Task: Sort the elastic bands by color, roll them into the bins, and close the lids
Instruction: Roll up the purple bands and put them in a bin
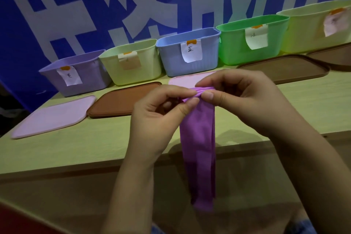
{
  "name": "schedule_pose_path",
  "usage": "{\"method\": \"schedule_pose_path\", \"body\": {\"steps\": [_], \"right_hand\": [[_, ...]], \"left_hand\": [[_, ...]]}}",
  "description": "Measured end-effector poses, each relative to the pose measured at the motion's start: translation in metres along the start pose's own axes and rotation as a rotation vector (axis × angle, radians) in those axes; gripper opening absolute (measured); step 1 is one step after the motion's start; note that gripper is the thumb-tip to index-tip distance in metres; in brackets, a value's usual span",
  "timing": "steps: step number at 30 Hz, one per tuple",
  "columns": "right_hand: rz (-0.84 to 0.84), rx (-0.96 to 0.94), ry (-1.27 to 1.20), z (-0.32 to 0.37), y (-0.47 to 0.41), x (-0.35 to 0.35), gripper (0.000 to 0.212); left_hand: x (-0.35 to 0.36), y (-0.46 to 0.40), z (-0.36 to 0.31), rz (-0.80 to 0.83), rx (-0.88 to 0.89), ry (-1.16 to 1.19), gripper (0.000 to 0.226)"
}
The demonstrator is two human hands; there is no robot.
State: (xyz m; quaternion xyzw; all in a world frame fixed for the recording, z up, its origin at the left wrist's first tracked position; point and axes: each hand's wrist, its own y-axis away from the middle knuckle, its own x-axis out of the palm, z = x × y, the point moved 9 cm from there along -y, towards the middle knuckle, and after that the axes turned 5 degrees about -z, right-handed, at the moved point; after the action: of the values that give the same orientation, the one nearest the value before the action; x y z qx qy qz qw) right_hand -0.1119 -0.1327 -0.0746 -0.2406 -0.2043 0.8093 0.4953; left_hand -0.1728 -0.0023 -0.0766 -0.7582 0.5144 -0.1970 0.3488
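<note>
On the pale wooden table [57, 150], five ribbed plastic bins run from ten to two o'clock, lids flat before them so the mouths stay open. The lilac bin [83, 78] sits at ten. At centre hangs the stretchy purple elastic band [197, 138], top edge bunched. The left hand [161, 112] and right hand [241, 99] pinch it there, probably starting a roll.

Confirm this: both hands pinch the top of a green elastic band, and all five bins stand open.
Not quite. In the head view the elastic band is purple, not green. Left hand and right hand do pinch its top, and all five bins stand open.
</note>
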Motion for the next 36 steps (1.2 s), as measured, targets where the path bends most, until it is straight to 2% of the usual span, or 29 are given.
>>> {"method": "schedule_pose_path", "body": {"steps": [4,7,10,14,17,20,23,25,28,31,36], "right_hand": [[0.045,0.004,0.042,-0.002,0.006,0.005,0.021],[0.017,-0.029,0.022,-0.002,0.007,0.005,0.017],[0.015,-0.043,-0.01,-0.003,0.007,0.006,0.014],[0.106,-0.054,-0.014,-0.003,0.009,0.013,0.023],[0.057,-0.059,-0.093,-0.002,0.01,0.011,0.027],[0.006,-0.054,-0.179,-0.002,0.01,0.009,0.027],[-0.003,-0.075,-0.184,0.004,0.009,0.01,0.027],[-0.036,-0.118,-0.131,0.01,0.008,0.005,0.026],[-0.124,-0.228,0.008,0.019,0.008,-0.005,0.034],[-0.162,-0.331,0.153,0.024,0.009,-0.006,0.042],[-0.122,-0.52,0.446,0.032,0.015,0.0,0.021]], "left_hand": [[-0.001,0.003,0.006,-0.011,-0.097,0.067,0.022],[0.0,0.005,0.017,-0.025,-0.256,0.167,0.042],[-0.003,0.006,0.023,-0.076,-0.352,0.213,0.036],[-0.007,0.005,0.02,-0.081,-0.32,0.206,0.021],[-0.006,0.005,0.022,-0.04,-0.3,0.292,0.027],[0.002,0.005,0.023,0.122,-0.316,0.424,0.021],[0.014,0.014,0.034,0.215,-0.493,0.575,0.034],[0.029,0.028,0.042,0.278,-0.634,0.627,0.038],[0.05,0.048,0.043,0.4,-0.754,0.648,0.04],[0.049,0.049,0.049,0.301,-0.805,0.528,0.03],[0.046,0.047,0.048,0.201,-0.794,0.465,0.022]]}}
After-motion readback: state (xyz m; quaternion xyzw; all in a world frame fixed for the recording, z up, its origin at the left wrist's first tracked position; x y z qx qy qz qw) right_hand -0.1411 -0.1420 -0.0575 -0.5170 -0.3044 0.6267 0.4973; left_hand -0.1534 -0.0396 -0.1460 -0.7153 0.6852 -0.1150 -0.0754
